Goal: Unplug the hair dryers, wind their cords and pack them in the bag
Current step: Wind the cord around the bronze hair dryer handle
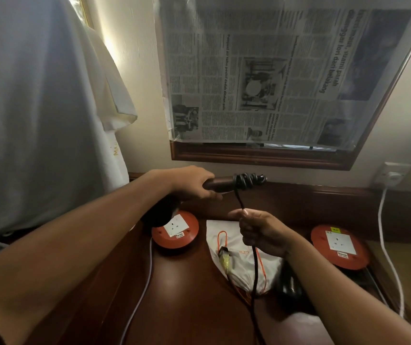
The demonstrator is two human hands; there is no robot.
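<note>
My left hand [190, 183] grips a dark hair dryer [220, 183] by its handle, held level above the wooden table; the dryer's head [159, 212] hangs below my wrist. Several turns of black cord [246, 181] are wrapped around the handle's end. From there the cord runs down into my right hand [259, 232], which is closed on it, and hangs on toward the table's front edge. A white drawstring bag [239, 245] with an orange string lies flat on the table under my right hand. A second dark hair dryer [290, 285] lies partly hidden behind my right forearm.
Two red round extension reels with white sockets sit on the table, one on the left [175, 231] and one on the right [340, 247]. A white cable [386, 245] runs to a wall socket [392, 175]. A newspaper-covered framed mirror [274, 78] hangs above. Clothing [37, 108] hangs at left.
</note>
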